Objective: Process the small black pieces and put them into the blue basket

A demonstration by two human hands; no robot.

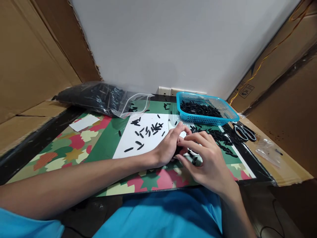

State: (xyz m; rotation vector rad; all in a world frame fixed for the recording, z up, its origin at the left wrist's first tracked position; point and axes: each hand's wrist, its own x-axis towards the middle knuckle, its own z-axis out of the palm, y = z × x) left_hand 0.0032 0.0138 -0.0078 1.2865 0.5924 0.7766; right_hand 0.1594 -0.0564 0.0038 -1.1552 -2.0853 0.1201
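My left hand point(170, 143) and my right hand point(206, 160) meet over the right edge of a white sheet point(126, 140) on a patterned mat point(71, 145). Their fingertips press together around a small black piece point(178, 150) that is mostly hidden between them. Several short black sticks point(148, 129) lie scattered on the sheet to the left of my hands. A heap of the same black sticks point(220, 137) lies just beyond my right hand.
A blue plastic basket point(229, 114) holding black sticks stands at the back right. A clear zip bag point(99, 97) full of black pieces lies at the back left. Scissors point(244, 131) rest at the right. Cardboard walls point(29, 66) enclose both sides.
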